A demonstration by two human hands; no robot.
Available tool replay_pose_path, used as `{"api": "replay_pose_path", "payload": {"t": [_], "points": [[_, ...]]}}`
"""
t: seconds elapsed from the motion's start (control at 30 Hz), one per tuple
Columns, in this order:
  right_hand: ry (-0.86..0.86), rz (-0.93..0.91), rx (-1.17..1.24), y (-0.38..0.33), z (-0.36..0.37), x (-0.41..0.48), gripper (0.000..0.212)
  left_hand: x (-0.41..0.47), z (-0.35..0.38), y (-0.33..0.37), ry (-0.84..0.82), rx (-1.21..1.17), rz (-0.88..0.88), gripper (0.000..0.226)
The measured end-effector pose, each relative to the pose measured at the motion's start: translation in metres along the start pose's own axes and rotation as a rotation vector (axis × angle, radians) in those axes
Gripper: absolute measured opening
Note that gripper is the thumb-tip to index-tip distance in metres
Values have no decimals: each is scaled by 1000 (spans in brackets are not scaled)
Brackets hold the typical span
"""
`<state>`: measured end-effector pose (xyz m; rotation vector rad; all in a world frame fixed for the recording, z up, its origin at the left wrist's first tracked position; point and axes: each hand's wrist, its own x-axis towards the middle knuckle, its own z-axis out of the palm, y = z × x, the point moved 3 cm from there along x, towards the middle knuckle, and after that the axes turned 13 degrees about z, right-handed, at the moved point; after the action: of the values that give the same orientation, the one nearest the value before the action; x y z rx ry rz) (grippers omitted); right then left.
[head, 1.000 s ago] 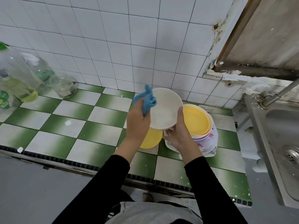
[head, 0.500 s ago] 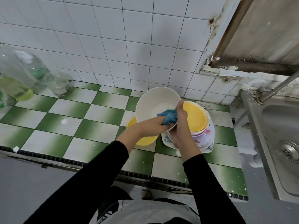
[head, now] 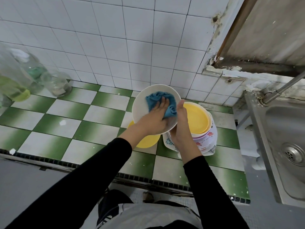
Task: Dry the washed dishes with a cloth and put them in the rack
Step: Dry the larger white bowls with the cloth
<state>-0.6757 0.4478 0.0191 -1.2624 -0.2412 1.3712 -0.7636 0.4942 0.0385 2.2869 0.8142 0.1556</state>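
Observation:
A white bowl [head: 142, 103] is held tilted toward me above the green-and-white tiled counter [head: 66, 126]. My right hand [head: 180, 123] grips its right rim, thumb up along the edge. My left hand [head: 154, 118] presses a blue cloth [head: 156, 99] flat against the inside of the bowl, fingers straight on the cloth. Under the bowl lies a yellow dish [head: 146, 142]. To the right stands a stack of flowered bowls [head: 208, 139] topped by a yellow plate [head: 196, 119]. No rack is in view.
Clear plastic bottles [head: 14, 76] and a glass jar [head: 57, 84] stand at the counter's back left. A steel sink [head: 283, 146] with a tap pipe [head: 280, 90] is at the right. A white tiled wall [head: 115, 47] backs the counter.
The bowl has turned its inside toward me. My left hand moved the cloth from behind the rim into the bowl and up across its inner face.

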Motion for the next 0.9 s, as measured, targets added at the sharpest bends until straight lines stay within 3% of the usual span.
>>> {"api": "replay_pose_path", "payload": {"t": [0.1, 0.17, 0.23, 0.33, 0.47, 0.57, 0.67, 0.8, 0.9], "points": [[78, 75, 94, 4, -1, 3, 80, -2, 2, 17, -72, -334, 47, 51], [94, 117, 128, -2, -5, 4, 96, -7, -2, 24, -137, -405, 53, 29], [114, 125, 94, -8, -10, 4, 97, -14, -10, 29, -212, -391, 30, 15], [125, 112, 56, -11, -16, 5, 71, -21, -18, 31, -364, -200, -10, 20], [24, 23, -61, -12, -12, 1, 90, -30, -16, 16, -480, 416, -162, 36], [-2, 1, -78, -13, -8, 0, 88, -30, -13, -4, -398, 626, -262, 55], [-40, -2, -61, -9, -4, -1, 105, -31, -16, -17, -260, 759, -349, 70], [-88, -20, -39, -7, 1, -3, 105, -29, -14, -26, 51, 804, -208, 67], [-178, 43, -16, -2, 7, -6, 104, -25, -15, -21, 262, 590, -13, 68]]}}
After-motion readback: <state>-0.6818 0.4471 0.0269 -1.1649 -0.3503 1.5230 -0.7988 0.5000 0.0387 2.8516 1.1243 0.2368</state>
